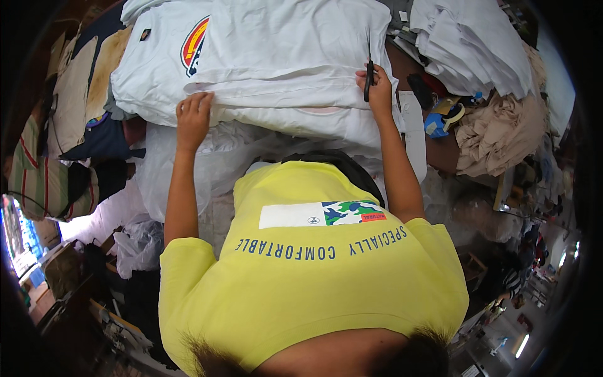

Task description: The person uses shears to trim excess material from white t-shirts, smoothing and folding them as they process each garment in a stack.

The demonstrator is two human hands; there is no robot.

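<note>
Left hand [193, 118] flat, fingers spread, pressing down the front edge of the folded white shirt [295, 81] on the stack. Right hand [377, 88] closed around black scissors [369, 78], blades upright at the shirt's right edge; probably touching fabric, hard to confirm.

Cluttered workroom: beige fabric heap [502, 129] right, striped cloth [38, 179] left, plastic bags [141, 245] below, bright floor [502, 327] lower right.

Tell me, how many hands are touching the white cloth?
2. The left hand presses flat on the folded white cloth at its near edge. The right hand rests on its right side, holding dark scissors.
</note>
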